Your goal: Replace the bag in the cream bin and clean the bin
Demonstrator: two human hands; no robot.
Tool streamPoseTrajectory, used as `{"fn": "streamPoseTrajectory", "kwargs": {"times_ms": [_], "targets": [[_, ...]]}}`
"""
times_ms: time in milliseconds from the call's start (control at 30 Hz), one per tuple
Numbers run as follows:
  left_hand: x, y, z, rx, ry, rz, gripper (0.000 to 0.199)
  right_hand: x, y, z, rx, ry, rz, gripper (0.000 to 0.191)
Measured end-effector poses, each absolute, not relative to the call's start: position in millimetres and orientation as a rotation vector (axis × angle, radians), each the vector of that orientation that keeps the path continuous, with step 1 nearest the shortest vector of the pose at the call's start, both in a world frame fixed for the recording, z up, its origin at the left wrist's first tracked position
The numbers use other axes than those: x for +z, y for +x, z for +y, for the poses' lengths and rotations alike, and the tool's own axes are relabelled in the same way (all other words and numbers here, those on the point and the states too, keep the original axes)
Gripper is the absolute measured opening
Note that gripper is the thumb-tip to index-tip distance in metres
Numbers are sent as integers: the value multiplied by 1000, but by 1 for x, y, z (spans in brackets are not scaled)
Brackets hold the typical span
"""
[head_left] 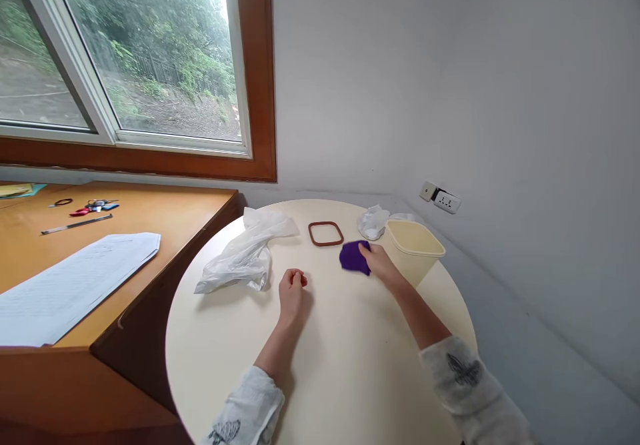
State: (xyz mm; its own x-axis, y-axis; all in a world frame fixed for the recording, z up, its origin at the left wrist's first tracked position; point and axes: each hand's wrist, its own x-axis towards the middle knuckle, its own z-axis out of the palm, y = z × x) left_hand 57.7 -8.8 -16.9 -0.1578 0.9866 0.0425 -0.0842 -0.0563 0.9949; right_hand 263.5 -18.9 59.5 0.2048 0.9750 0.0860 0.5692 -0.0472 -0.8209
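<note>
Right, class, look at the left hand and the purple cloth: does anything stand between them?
Nothing visible does: only tabletop shows between the left hand and the purple cloth. The reddish-brown frame lies farther back, beside that path.

The 1 view comes from a camera worn on the person's head, looking forward and down from above the near side of the round white bench (340, 365), so both forearms enter from the bottom edge and the 2 hands (293, 288) sit near the middle of the frame. It is set far enough back to take in nearly the whole bench top, the window (150, 51) at upper left, and the wall (350, 85) ahead and to the right; with only 1 camera, no part is shared.
</note>
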Motion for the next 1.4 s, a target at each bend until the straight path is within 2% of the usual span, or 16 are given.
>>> {"fn": "streamPoseTrajectory", "kwargs": {"times_ms": [67,233,467,933,1400], "targets": [[-18,59,-6,1408,1061,1231,10,55,256,12,480,-1713,-1459,48],[-18,59,-3,1437,1014,1227,9,22,228,67,287,-1697,-1719,38],[-20,58,1,1456,1015,1245,7,-31,208,70,110,-1789,-1933,44],[-24,59,16,1418,950,1179,9,-30,204,-21,-70,-1803,-2050,41],[-8,54,23,1122,616,937,12,-25,193,-37,10,-1655,-2107,44]]}}
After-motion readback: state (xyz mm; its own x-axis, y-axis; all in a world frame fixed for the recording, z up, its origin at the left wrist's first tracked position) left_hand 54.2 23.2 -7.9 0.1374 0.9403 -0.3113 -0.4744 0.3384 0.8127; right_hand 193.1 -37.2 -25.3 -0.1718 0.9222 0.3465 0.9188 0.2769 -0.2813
